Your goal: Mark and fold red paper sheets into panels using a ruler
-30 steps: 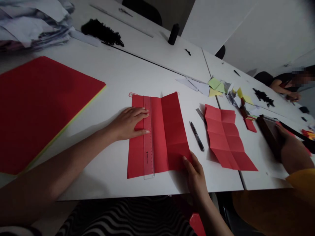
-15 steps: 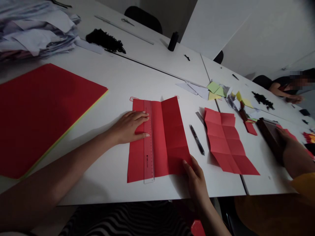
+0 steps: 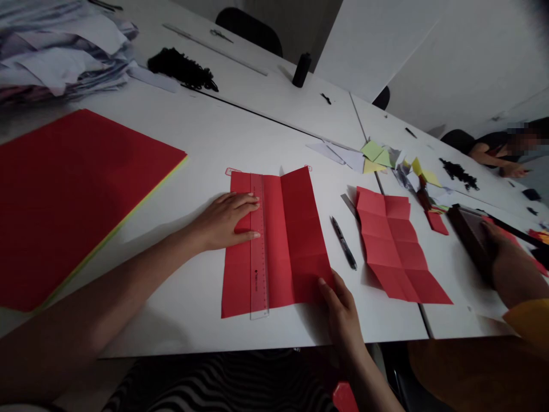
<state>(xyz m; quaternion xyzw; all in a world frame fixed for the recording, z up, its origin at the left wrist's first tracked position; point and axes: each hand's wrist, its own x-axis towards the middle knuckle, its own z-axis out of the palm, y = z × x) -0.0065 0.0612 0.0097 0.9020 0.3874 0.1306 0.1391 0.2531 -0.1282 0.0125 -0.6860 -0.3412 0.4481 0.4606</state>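
So, we're resting spread left grip (image 3: 225, 222) on transparent ruler (image 3: 259, 272) lying over creased red paper (image 3: 278, 246); right grip (image 3: 341, 303) pinching paper's lower right corner. Paper lying on white surface (image 3: 266, 137) between red-topped paper stack (image 3: 90, 206) and black pen (image 3: 343, 244).

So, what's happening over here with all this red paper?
The person's left hand presses a clear ruler onto a creased red sheet. Their right hand grips the sheet's lower right corner. A pen and a second red sheet lie to the right. Beyond these, a co-worker's hand touches a dark object.
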